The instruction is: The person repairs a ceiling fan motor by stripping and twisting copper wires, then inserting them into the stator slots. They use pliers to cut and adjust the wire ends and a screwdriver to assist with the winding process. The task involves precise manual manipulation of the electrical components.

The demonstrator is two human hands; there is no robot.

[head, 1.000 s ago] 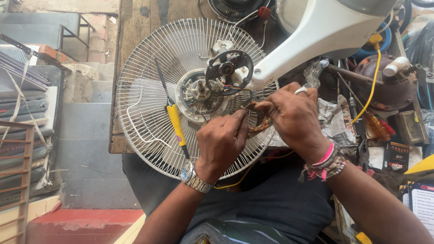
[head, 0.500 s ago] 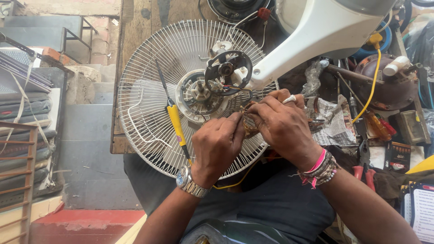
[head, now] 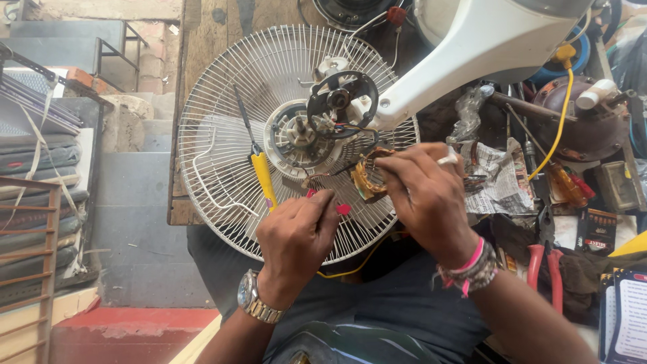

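— Where's the coil, and how far has the work got?

— The copper winding (head: pixel 367 176) sits just below the white fan guard's (head: pixel 222 155) hub, in front of the opened motor (head: pixel 300 138). The motor is stripped bare with its black bracket (head: pixel 340 98) exposed, so the taking apart looks done; I judge the wiring is mid-way, as thin leads run loose between winding and motor, and nothing is closed up.

— Which way does the winding face?

— It stands on edge, tilted, its open ring facing left toward the motor; its long axis runs roughly from upper right to lower left.

— And the hands?

— The right hand (head: pixel 424 199) is closed around the winding's right side, fingers curled over it. The left hand (head: pixel 296 236) is pinched shut on a small red piece (head: pixel 342 209), near the winding.

— Anything else around?

— A yellow-handled screwdriver (head: pixel 259 172) lies on the guard, red-handled pliers (head: pixel 542 259) at the right, and the white fan stand (head: pixel 485 54) arches above.
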